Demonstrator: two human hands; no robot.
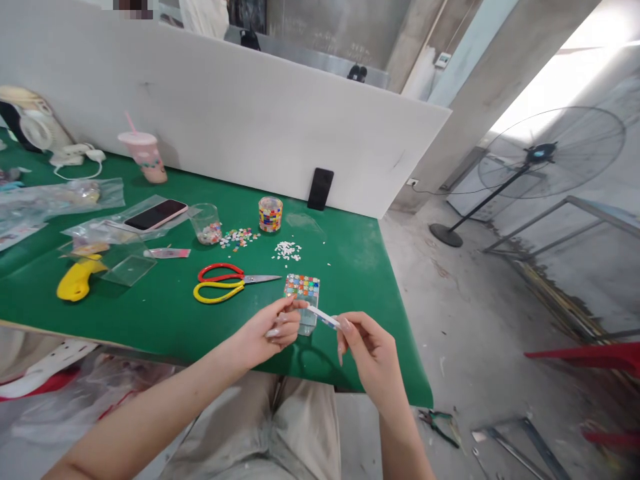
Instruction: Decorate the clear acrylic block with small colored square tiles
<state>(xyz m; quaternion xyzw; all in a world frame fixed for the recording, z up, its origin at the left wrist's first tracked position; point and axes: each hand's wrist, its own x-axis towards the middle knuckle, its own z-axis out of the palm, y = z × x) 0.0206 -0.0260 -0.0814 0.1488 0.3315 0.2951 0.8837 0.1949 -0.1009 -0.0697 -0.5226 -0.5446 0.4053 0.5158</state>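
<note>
My left hand (280, 325) is closed, with its fingertips at the left end of a narrow white strip with blue squares (324, 317). Pinching the strip's other end between thumb and forefinger is my right hand (369, 343). Something small and whitish also shows at my left fingers; I cannot make it out. Behind and below the strip, a clear block-shaped container (302, 285) rests on the table, its far part covered in rows of coloured mosaic tiles. My left hand partly hides it. Scissors (220, 283) with one red and one yellow handle lie just left, blades toward the container.
Loose white tiles (287, 251) and mixed tiles (240, 237) lie near a tile-covered jar (271, 215) and clear cup (208, 227). A black phone (321, 189) leans on the white partition (240, 120). A yellow tool (80, 279) lies left. The green table's (400, 320) edge is right.
</note>
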